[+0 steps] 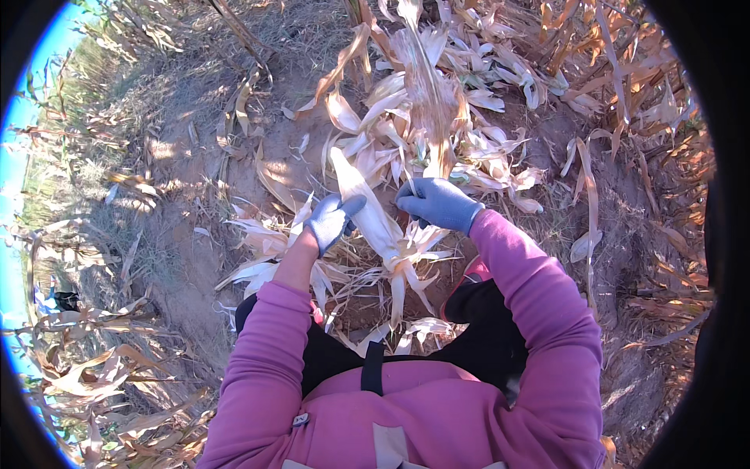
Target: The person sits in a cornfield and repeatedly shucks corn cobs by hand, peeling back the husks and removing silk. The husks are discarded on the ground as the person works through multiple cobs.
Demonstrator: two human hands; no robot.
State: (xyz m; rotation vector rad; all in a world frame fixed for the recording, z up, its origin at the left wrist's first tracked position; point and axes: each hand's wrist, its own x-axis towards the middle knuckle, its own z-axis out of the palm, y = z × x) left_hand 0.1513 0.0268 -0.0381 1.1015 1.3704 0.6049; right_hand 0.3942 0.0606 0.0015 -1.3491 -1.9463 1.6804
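An ear of corn in pale husk [362, 198] slants in front of me, its tip pointing away and its loose husk leaves spread out near my feet. My left hand [331, 222], in a grey-blue glove, grips the ear from its left side. On the other side, my right hand [432, 203], gloved alike, is closed with bent fingers close to the ear. Something small and reddish-brown shows by its fingertips, but I cannot make out what it is. Loose husks [262, 242] lie on the ground beside my left hand.
Beyond my hands lies a heap of stripped husks [500, 78], with a dry corn stalk [430, 86] leaning over it. Dry corn plants [656, 164] stand along the right. Bare soil [187, 258] with scattered straw stretches left. My shoes [475, 270] are just below the work.
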